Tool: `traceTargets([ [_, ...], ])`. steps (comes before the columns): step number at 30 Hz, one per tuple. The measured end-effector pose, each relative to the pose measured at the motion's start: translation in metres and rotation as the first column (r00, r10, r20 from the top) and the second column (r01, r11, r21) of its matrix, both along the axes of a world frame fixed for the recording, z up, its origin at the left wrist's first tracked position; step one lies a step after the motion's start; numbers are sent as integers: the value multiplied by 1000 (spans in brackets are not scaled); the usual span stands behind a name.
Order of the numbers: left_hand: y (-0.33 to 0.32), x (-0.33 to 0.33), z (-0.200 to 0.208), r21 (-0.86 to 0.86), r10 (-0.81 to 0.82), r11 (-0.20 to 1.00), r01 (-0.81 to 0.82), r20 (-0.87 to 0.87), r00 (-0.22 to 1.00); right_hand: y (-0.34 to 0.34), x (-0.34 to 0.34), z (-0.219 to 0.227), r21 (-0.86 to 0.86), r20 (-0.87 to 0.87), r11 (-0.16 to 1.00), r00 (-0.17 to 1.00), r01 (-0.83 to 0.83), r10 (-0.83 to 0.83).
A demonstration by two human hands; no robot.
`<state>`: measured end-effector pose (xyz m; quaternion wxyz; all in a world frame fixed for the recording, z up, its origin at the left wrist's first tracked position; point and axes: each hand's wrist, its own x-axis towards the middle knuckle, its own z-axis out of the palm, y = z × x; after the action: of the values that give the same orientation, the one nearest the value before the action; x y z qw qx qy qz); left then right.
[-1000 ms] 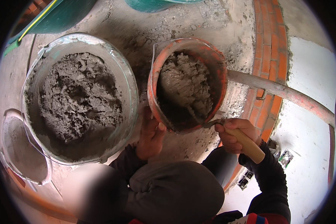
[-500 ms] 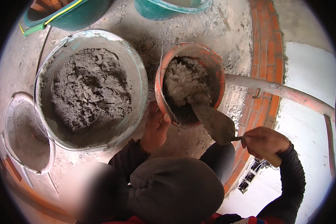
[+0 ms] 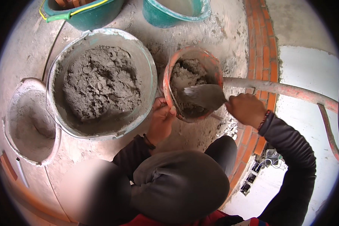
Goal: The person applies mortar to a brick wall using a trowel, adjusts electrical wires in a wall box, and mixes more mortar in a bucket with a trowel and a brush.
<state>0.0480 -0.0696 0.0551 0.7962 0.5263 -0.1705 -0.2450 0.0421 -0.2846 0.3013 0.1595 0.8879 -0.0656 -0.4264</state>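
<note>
At the smeared orange bucket (image 3: pixel 167 81), the left grip (image 3: pixel 162 121) holds its rim (image 3: pixel 170 99), the right grip (image 3: pixel 245 108) a grey trowel (image 3: pixel 208 96).

This looks like a building site, with bricklaying gear all about. A big bucket (image 3: pixel 136 51) and a smaller orange bucket (image 3: pixel 167 83) hold lumpy grey mortar (image 3: pixel 101 84), with a trowel (image 3: pixel 207 96) at the mouth of the smaller one. The bare floor (image 3: pixel 211 39) is rough and strewn with grey crumbs, a strip of bricks (image 3: pixel 265 39) runs alongside, and green tubs (image 3: pixel 101 17) stand near, one with orange brick pieces (image 3: pixel 72 3) inside
</note>
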Motion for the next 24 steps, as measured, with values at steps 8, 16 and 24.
traceTargets([
  [8,4,4,5,77,-4,997,-1,65,998,-20,1,23,-192,97,973,984,-130,150],
  [16,5,4,-5,46,-45,998,40,118,992,-17,-19,-54,342,114,917,960,205,-257],
  [24,-6,1,-1,-18,18,1000,-17,17,1000,-8,-24,-94,634,262,773,941,2,-217],
])
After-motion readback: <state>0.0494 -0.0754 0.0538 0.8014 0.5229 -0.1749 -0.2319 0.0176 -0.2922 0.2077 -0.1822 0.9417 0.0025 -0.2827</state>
